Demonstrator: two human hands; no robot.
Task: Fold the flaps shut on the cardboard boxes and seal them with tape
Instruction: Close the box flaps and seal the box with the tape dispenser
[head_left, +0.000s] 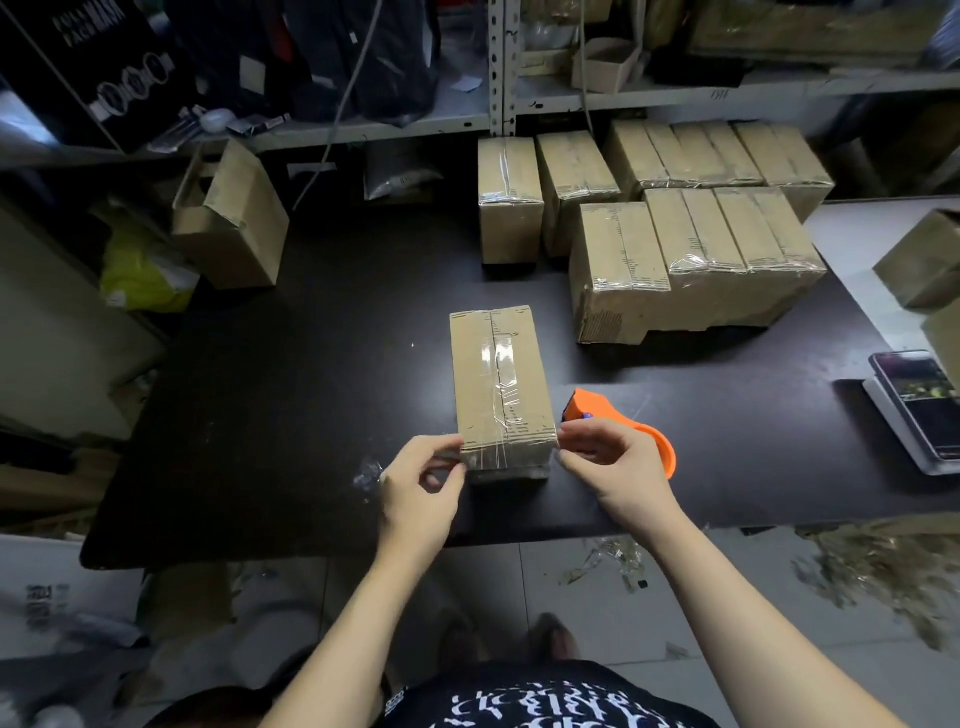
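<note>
Cardboard box (498, 384), flaps shut under glossy clear tape (501, 358), lies lengthwise mid-counter (291, 415), with bare dark surface to its left. Left hand (421, 483) fingers pinch its near left corner. Right hand (608, 457) fingers curl against the near right corner, grip unclear. An orange plastic tape dispenser (597, 405) sits just behind that hand. Sealed boxes (691, 249) crowd the far right.

Closed brown cardboard box (472, 379) lies flat, clear tape (501, 364) running along its top seam.
</note>
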